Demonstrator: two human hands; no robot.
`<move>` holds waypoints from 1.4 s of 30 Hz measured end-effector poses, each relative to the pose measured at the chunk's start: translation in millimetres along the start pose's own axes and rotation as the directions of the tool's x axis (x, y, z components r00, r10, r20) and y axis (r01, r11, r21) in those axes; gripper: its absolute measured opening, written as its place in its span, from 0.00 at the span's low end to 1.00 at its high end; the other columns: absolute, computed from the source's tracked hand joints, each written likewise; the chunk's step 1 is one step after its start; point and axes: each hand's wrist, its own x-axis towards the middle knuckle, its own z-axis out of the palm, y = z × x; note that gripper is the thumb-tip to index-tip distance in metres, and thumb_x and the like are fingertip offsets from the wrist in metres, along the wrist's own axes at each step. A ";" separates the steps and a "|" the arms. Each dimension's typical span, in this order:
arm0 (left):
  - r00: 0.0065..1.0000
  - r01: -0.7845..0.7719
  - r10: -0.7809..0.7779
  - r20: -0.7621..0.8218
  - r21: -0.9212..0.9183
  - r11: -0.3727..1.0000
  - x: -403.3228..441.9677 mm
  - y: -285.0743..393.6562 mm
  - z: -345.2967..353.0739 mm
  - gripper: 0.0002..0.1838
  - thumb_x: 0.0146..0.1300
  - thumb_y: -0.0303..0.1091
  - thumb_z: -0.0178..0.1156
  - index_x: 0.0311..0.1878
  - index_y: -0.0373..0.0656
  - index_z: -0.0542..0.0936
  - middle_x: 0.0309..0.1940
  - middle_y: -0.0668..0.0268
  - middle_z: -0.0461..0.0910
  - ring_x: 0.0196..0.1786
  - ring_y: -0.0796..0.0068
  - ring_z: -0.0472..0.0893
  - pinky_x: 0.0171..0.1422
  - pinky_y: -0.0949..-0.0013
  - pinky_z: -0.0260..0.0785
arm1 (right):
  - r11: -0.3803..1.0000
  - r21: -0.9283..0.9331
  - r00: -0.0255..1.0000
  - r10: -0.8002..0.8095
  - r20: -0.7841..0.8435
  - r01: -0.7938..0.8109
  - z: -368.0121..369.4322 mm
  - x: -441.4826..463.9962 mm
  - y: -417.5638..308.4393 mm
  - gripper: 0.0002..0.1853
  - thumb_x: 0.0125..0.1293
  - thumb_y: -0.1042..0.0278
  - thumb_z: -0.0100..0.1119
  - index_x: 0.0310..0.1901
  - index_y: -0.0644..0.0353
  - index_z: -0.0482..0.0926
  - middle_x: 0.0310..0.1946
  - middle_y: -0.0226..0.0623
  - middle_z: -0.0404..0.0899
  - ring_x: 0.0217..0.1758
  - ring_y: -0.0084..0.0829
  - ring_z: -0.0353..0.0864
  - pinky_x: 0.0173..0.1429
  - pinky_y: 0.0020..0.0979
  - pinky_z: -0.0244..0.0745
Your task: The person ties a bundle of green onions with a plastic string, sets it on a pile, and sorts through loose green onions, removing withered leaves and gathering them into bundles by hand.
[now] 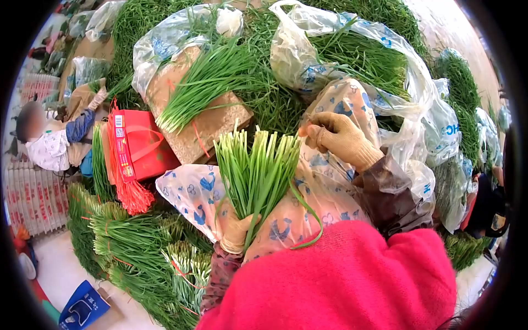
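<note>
Green stalks (256, 168) gripped by the left hand (236, 232) mid-frame seem mid-sorting, the right hand (338, 137) half-closed alongside, contents unclear, and further picking calls for a steady bunch.

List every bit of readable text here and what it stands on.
Probably "HC", turned around: blue print on the clear plastic bag; its other print is too creased to read.
Too small: the label on the red box; white marks on the blue item.
Too blurred: red print on the white stack.
</note>
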 end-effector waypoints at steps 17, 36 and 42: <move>0.999 -0.026 0.022 0.037 0.110 0.994 1.4 10.3 -0.5 0.29 0.56 0.24 0.67 0.61 0.38 0.69 0.50 0.64 0.79 0.48 0.72 0.80 0.55 0.70 0.72 | 0.460 -0.796 0.884 -0.427 0.191 0.394 11.2 -4.9 -19.6 0.13 0.61 0.56 0.61 0.39 0.56 0.83 0.26 0.41 0.82 0.32 0.44 0.83 0.35 0.40 0.77; 0.999 -0.038 0.037 -0.011 -0.056 0.998 4.5 3.0 -11.4 0.25 0.60 0.33 0.65 0.59 0.36 0.71 0.43 0.68 0.78 0.41 0.78 0.77 0.45 0.73 0.71 | 0.756 0.490 0.845 -0.529 0.070 0.433 0.7 14.1 -88.2 0.29 0.60 0.55 0.69 0.58 0.63 0.72 0.46 0.36 0.80 0.44 0.26 0.80 0.41 0.27 0.75; 0.993 -0.115 0.116 -0.001 -0.115 0.987 3.2 6.3 -15.5 0.11 0.63 0.35 0.63 0.44 0.43 0.73 0.22 0.77 0.62 0.25 0.84 0.61 0.29 0.76 0.53 | 0.975 0.221 0.979 -0.081 0.186 0.038 -10.5 40.1 31.1 0.57 0.52 0.51 0.75 0.75 0.59 0.45 0.71 0.45 0.56 0.71 0.42 0.61 0.68 0.38 0.64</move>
